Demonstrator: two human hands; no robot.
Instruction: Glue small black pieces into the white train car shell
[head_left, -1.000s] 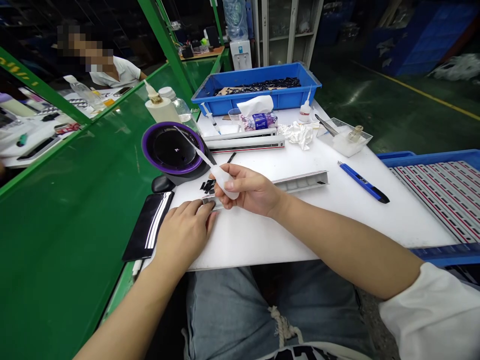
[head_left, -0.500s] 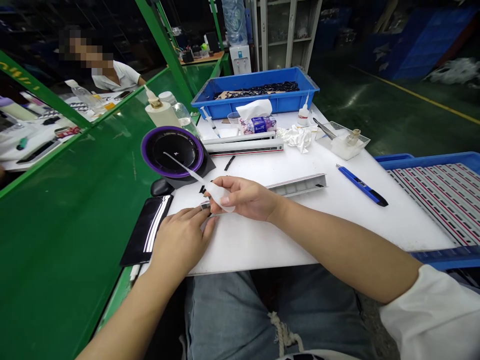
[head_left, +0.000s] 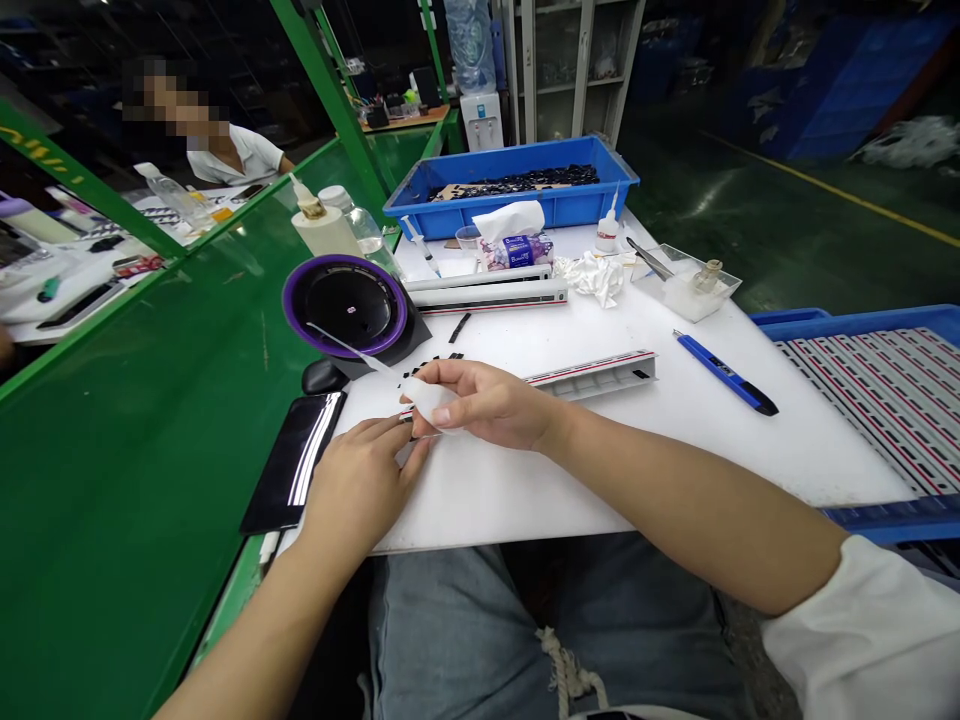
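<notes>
My right hand [head_left: 487, 405] is wrapped round a white squeeze bottle [head_left: 431, 402] whose long thin nozzle points up and left, in front of the purple-rimmed round device [head_left: 345, 305]. Beneath that hand runs a white channel strip [head_left: 600, 376] with a red line along its edge. My left hand [head_left: 364, 470] lies at the strip's left end, its fingertips on or against it; what they hold, if anything, is hidden. Several small black pieces [head_left: 455, 356] lie just behind the bottle.
A black phone [head_left: 292, 465] lies left. Further back are two more strips [head_left: 487, 298], a tissue pack [head_left: 517, 250], crumpled paper [head_left: 596, 277] and a blue bin [head_left: 517, 208]. A blue cutter [head_left: 725, 372] and a tray of strips [head_left: 941, 490] are right. Across the partition sits a person [head_left: 244, 152].
My right hand has tilted the bottle and shifted it slightly left, so the nozzle tip is lower and further left. More black pieces show behind it. My left hand has barely moved.
</notes>
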